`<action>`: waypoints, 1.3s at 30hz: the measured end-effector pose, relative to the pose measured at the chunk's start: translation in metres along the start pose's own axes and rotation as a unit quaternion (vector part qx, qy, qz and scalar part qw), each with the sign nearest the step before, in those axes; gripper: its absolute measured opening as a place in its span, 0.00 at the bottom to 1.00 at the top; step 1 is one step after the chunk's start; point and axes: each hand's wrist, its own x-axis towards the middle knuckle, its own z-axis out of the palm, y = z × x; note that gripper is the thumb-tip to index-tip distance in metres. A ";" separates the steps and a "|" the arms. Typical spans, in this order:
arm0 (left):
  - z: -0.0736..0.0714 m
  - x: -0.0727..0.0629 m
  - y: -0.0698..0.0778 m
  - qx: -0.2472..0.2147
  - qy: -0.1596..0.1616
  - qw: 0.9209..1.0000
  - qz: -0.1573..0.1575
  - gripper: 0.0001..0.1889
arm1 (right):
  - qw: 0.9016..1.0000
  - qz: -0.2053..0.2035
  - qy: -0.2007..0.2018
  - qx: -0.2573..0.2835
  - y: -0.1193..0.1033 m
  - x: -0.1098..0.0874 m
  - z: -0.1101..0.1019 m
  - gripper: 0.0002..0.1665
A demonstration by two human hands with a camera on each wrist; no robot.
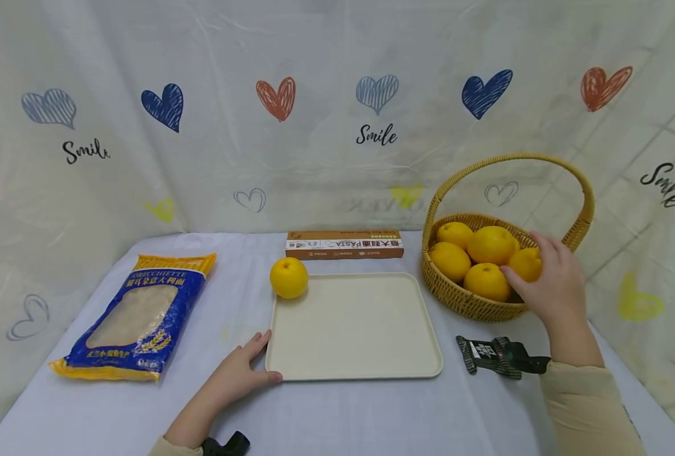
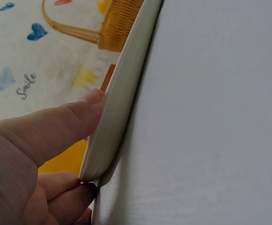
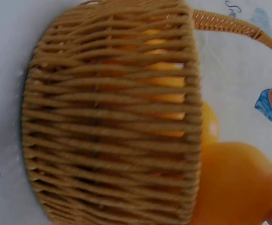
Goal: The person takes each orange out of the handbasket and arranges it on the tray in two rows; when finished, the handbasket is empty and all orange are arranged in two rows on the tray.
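Note:
At the front left corner of a cream tray (image 1: 354, 326), my left hand (image 1: 237, 377) grips the edge, the thumb against the front rim and the fingers at the left side. The left wrist view shows the thumb (image 2: 75, 119) on the tray's rim (image 2: 121, 103) and fingertips tucked at its corner. My right hand (image 1: 560, 278) reaches into the wicker basket (image 1: 457, 294) and holds an orange (image 1: 525, 263) between thumb and fingers. In the right wrist view, fingertips touch that orange (image 3: 238, 183) above the basket's woven side (image 3: 112, 117). Another orange (image 1: 289, 277) sits on the tray's back left corner.
Several more oranges (image 1: 488, 244) fill the basket under its tall arched handle (image 1: 508, 156). A pasta box (image 1: 344, 245) lies behind the tray. To the left is a blue and yellow pasta bag (image 1: 135, 316). A dark checked packet (image 1: 488, 356) lies in front of the basket.

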 end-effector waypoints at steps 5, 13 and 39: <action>0.000 -0.001 0.001 -0.001 -0.002 1.000 -0.001 0.51 | 1.000 -0.005 0.013 0.004 0.013 -0.004 0.007 0.42; 0.001 0.000 0.000 0.001 -0.004 1.000 -0.006 0.51 | 0.999 0.002 0.027 0.020 0.023 -0.008 0.014 0.40; -0.001 0.000 0.001 0.002 -0.004 1.000 -0.005 0.51 | 0.996 -0.012 0.065 0.058 -0.003 -0.008 0.009 0.34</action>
